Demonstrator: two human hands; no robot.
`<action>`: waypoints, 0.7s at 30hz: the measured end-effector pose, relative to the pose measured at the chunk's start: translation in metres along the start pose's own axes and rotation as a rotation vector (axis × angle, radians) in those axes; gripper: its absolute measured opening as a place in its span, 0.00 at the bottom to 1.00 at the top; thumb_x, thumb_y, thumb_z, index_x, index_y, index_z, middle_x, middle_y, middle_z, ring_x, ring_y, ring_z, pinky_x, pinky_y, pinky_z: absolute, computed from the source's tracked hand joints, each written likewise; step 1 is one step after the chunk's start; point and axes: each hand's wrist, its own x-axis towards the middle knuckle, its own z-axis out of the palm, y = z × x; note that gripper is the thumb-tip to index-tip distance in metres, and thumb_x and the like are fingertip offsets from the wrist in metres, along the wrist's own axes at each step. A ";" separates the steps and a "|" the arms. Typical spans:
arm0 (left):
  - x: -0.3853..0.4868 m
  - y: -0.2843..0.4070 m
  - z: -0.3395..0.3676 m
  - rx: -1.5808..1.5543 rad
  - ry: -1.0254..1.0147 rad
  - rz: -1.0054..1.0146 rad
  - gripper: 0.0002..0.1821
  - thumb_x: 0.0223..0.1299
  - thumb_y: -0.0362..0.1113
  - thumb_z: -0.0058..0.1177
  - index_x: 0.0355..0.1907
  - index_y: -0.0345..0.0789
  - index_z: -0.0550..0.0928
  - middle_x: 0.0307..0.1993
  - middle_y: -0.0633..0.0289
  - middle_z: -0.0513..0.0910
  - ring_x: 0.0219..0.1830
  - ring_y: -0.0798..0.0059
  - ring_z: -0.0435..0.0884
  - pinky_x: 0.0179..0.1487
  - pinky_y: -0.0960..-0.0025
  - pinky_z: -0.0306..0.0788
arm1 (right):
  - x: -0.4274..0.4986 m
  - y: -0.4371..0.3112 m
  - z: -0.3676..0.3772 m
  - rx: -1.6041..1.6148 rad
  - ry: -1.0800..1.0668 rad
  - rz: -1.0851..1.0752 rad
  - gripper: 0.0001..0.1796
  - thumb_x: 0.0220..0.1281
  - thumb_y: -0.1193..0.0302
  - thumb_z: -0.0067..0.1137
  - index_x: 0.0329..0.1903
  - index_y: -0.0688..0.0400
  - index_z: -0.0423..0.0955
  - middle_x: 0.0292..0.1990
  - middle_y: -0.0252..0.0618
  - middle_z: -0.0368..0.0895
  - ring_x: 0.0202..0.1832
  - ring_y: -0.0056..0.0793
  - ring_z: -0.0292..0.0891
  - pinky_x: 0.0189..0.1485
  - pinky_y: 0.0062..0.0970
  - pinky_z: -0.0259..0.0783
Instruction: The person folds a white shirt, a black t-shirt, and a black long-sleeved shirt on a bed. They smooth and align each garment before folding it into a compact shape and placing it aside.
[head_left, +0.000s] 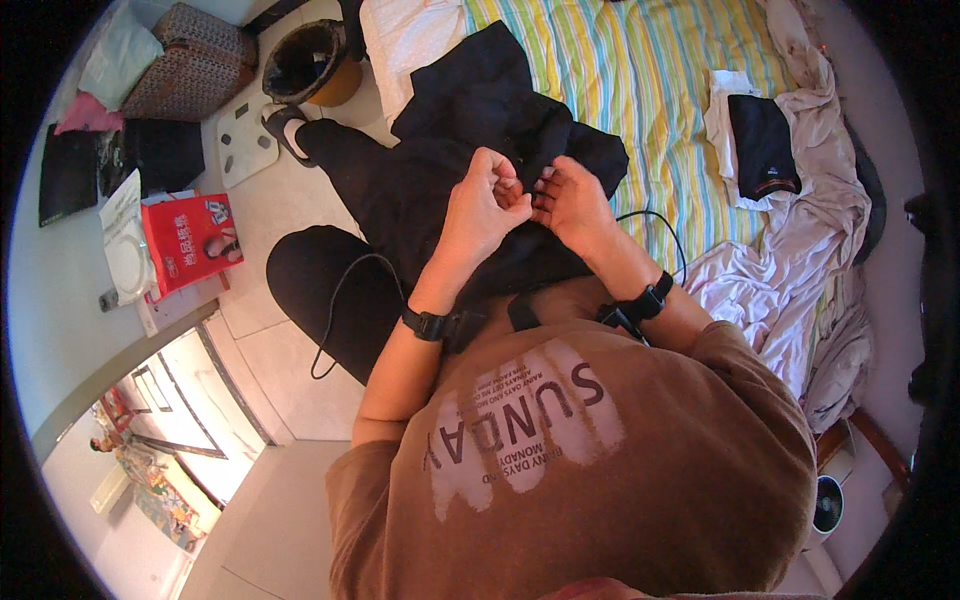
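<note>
A black cloth garment lies spread over my lap and onto the bed before me. Above it, my left hand is curled, its thumb pointing toward the other hand. My right hand faces it with bent fingers, and the fingertips of both nearly meet over the dark cloth. Whether either hand pinches the fabric is hard to make out, because black cloth fills the gap between them. Each wrist wears a black strap, the left strap and the right strap.
A striped sheet covers the bed, with a folded black garment on white cloth at right. Rumpled pale bedding lies nearer. Leftward are a waste bin, a scale, a woven box and a red bag. Thin cables hang beside both arms.
</note>
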 end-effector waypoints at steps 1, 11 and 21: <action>0.000 0.001 0.000 0.031 -0.003 -0.006 0.20 0.56 0.21 0.65 0.41 0.36 0.68 0.30 0.67 0.79 0.33 0.83 0.79 0.38 0.76 0.74 | -0.005 -0.001 0.002 -0.007 -0.002 -0.014 0.24 0.67 0.44 0.58 0.39 0.53 0.74 0.38 0.37 0.76 0.40 0.38 0.75 0.42 0.39 0.73; 0.015 0.004 0.001 0.091 -0.039 -0.279 0.13 0.72 0.33 0.55 0.54 0.30 0.74 0.27 0.53 0.85 0.25 0.72 0.86 0.29 0.69 0.80 | -0.012 0.001 0.006 -0.208 0.011 -0.127 0.22 0.65 0.50 0.65 0.41 0.56 0.73 0.39 0.37 0.79 0.40 0.33 0.76 0.36 0.32 0.74; 0.020 -0.001 0.020 1.007 -0.022 -0.189 0.08 0.62 0.34 0.59 0.37 0.30 0.81 0.35 0.43 0.86 0.39 0.43 0.86 0.45 0.51 0.80 | 0.000 0.013 -0.012 -0.295 -0.017 -0.255 0.08 0.65 0.76 0.67 0.34 0.59 0.75 0.35 0.37 0.82 0.35 0.28 0.82 0.38 0.27 0.81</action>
